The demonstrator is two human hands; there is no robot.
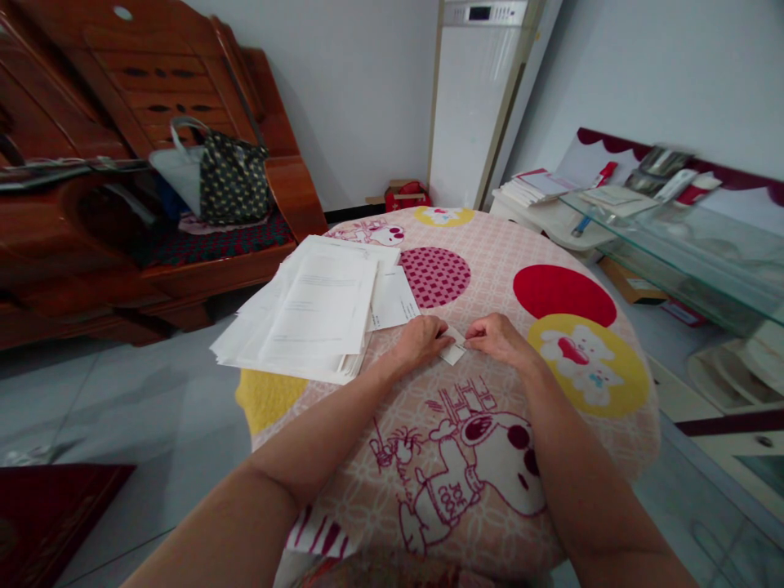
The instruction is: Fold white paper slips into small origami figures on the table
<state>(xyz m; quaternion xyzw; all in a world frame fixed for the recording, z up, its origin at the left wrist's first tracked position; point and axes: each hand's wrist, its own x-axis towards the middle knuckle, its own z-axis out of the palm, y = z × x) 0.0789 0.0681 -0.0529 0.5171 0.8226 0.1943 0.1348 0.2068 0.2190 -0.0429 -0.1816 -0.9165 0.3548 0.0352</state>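
Between my hands lies a small folded piece of white paper (453, 353), low on the patterned tablecloth. My left hand (422, 339) has its fingers closed on the paper's left side. From the other side, my right hand (495, 337) pinches the right edge with thumb and finger. Parts of the paper are hidden under the fingertips. Just left of my left hand is a loose printed sheet (392, 298), partly covered by a big stack of white papers (324, 302) with faint print.
A round table with a cartoon tablecloth (490, 261) stands before me. To the right is a glass-topped cabinet (692, 245) holding papers and containers. A wooden bench (184, 73) at the left bears a dotted bag (234, 178). Behind stands a tall white appliance (474, 106).
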